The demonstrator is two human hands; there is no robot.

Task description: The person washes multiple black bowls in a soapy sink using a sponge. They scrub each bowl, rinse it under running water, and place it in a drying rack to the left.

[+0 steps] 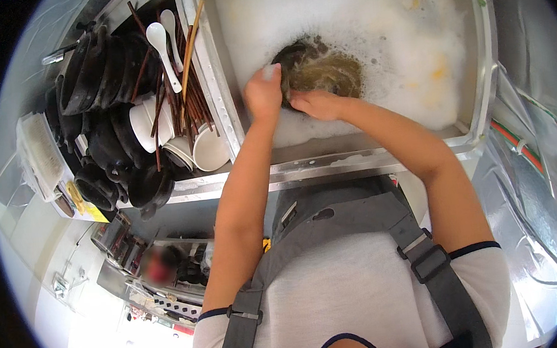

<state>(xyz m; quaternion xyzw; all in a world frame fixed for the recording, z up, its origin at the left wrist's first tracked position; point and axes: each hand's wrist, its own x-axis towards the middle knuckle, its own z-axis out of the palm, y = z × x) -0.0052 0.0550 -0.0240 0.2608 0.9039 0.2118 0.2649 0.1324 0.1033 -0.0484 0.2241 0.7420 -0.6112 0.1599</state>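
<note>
A dark bowl (289, 58), partly sunk in foamy water, stands tilted near the left side of a steel sink (316, 150). My left hand (264, 92) grips its rim, with the thumb on top and some foam on the hand. My right hand (317, 104) is at the bowl's lower edge, its fingertips partly hidden; whether it holds anything there I cannot tell. White suds (406, 56) cover most of the water, and brownish water (332, 74) shows through just right of the bowl.
Left of the sink are stacked black bowls (104, 138), white cups (210, 150), wooden chopsticks (191, 58) and white spoons (157, 38). A plastic container (41, 153) stands at the far left. Crumpled foil-like sheeting (521, 199) lines the right. A person (160, 266) is visible in the background.
</note>
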